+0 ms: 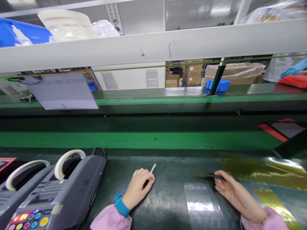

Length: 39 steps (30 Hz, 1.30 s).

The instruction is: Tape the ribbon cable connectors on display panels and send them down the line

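My left hand (140,185), with a blue band at the wrist, is closed in a pinch over the bench. A short strip of white tape (152,170) stands up from between its thumb and forefinger. To the right, my right hand (227,188) is shut on dark tweezers (214,176) that point left. At their tip is a small, blurred yellowish piece (202,175); whether the tips grip it I cannot make out. A clear film sheet (199,198) lies on the bench between the hands. Yellow film (261,172) lies beyond my right hand.
Two grey tape dispensers (81,188) with white tape rolls stand at the left. Behind the bench (168,163) runs a green belt (144,140). A white sheet (64,92) hangs at the back left. At right is a red-edged dark item (285,129); a co-worker's blue sleeve (295,70) shows beyond.
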Each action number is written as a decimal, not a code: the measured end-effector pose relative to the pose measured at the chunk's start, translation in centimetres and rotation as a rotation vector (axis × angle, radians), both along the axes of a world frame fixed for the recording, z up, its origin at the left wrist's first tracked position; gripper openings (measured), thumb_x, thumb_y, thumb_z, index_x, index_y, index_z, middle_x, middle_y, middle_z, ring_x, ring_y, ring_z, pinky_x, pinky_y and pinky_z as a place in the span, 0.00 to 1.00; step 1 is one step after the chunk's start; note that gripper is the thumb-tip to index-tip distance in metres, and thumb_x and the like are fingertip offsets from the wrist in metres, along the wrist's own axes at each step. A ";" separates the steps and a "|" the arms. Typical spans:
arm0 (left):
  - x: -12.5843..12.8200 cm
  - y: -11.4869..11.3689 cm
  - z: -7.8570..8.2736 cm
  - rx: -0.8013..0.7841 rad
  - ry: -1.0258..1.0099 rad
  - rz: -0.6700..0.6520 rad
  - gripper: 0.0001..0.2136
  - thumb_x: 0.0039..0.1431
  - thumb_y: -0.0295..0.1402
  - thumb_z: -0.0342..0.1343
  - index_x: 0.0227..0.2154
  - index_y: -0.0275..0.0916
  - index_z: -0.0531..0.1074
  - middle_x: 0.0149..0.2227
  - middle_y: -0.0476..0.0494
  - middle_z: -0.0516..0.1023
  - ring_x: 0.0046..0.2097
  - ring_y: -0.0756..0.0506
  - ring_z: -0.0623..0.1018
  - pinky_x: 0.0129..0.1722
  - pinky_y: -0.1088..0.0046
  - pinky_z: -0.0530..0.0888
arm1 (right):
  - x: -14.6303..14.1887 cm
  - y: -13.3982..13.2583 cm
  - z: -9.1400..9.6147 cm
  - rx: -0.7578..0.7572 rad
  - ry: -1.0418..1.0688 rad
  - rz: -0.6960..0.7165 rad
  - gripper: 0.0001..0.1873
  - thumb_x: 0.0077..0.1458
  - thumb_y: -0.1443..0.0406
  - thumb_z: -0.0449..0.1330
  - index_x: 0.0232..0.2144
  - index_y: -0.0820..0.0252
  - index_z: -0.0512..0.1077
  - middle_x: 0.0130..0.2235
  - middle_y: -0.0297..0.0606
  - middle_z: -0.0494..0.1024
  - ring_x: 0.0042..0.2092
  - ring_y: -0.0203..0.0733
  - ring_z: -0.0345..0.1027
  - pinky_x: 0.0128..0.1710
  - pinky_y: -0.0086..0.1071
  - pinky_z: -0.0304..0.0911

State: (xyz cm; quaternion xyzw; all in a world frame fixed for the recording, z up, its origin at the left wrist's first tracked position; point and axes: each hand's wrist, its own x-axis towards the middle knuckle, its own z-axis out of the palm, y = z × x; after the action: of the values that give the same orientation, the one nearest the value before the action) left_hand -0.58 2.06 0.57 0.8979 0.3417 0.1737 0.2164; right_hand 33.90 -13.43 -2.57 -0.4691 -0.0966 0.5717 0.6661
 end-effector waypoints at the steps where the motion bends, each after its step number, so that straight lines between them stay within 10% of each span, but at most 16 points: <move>1: 0.0 0.0 0.0 -0.001 0.002 0.000 0.10 0.67 0.34 0.48 0.31 0.42 0.71 0.32 0.46 0.76 0.37 0.44 0.74 0.42 0.64 0.68 | 0.0 0.0 0.0 0.003 0.000 0.004 0.18 0.47 0.52 0.74 0.34 0.58 0.79 0.26 0.33 0.69 0.29 0.36 0.61 0.30 0.28 0.67; 39: 0.0 -0.1 0.0 -0.005 0.011 -0.004 0.10 0.68 0.33 0.47 0.32 0.41 0.70 0.32 0.47 0.75 0.38 0.44 0.74 0.42 0.65 0.65 | 0.0 0.0 0.2 -0.010 0.021 -0.006 0.20 0.43 0.52 0.76 0.33 0.58 0.79 0.25 0.32 0.69 0.28 0.34 0.62 0.29 0.26 0.67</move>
State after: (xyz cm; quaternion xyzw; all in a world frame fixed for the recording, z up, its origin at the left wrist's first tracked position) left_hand -0.54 1.95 0.61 0.8990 0.3416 0.1675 0.2169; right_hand 33.89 -13.43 -2.36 -0.4668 -0.0853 0.5752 0.6663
